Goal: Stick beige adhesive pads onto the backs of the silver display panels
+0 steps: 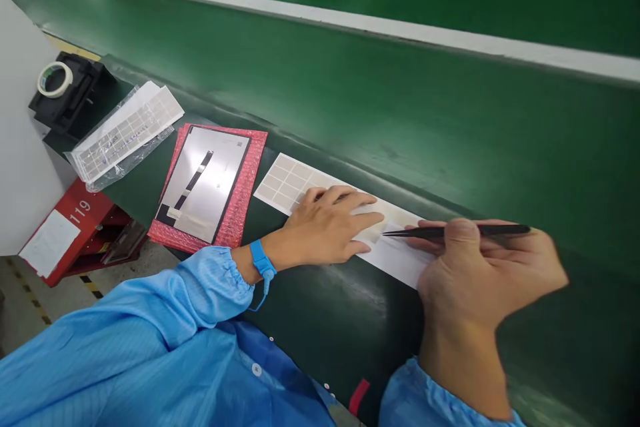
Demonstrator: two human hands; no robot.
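Legend, remote head view: I see two hands at work on a dark green belt [320, 307]. The left hand [325, 227] lies flat, fingers slightly spread, pinning a white sheet of pale grid labels [285, 183], which runs along the belt's far side. The right hand [480, 273] is closed around black tweezers [415, 233], whose tips sit just over the sheet; I cannot tell whether they touch it.

Progress: at least nine grid cells remain visible beside the left hand, and the hand hides the rest. The sheet's end by the tweezers looks plain white, though I cannot tell whether labels have come off there.

Counts: one display panel [205, 183], bearing one black strip and one pale strip, rests on one pink bubble bag [253, 173]. I also count one clear bag [125, 133] holding label sheets, one tape roll [55, 79], one blue wrist strap [261, 259] and one red bin marked 119 [80, 213].
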